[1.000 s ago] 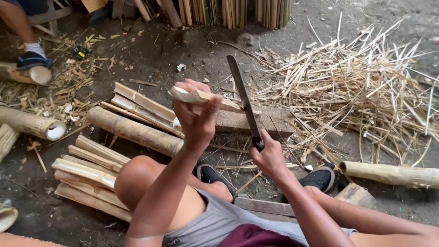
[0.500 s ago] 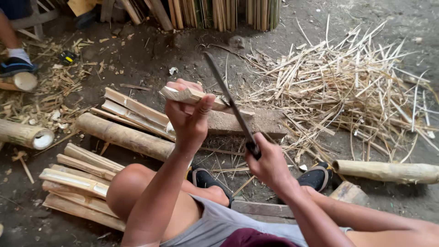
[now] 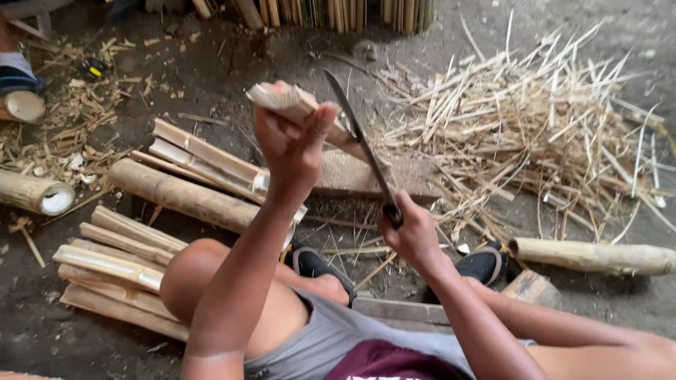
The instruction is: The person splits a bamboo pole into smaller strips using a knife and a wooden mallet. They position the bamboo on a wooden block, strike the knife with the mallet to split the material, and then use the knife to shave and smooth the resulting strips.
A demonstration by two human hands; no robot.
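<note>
My left hand [image 3: 294,144] grips a split piece of bamboo [image 3: 278,97] and holds it up, its far end resting toward a flat wooden block [image 3: 408,179] on the ground. My right hand [image 3: 410,229] is closed on the handle of a long dark knife [image 3: 355,137]. The blade points away from me and lies along the right side of the bamboo piece, touching it near my left hand's fingers. My knee and two dark sandals show below the hands.
A big heap of thin bamboo slivers [image 3: 535,127] lies to the right. Split bamboo slabs [image 3: 113,267] and round bamboo lengths [image 3: 179,193] lie at left, another length [image 3: 591,255] at right. Another person's foot [image 3: 17,74] shows at far left.
My left hand has lifted the bamboo piece and tilted it more upright. The knife has swung in against the piece. The view has shifted a little.
</note>
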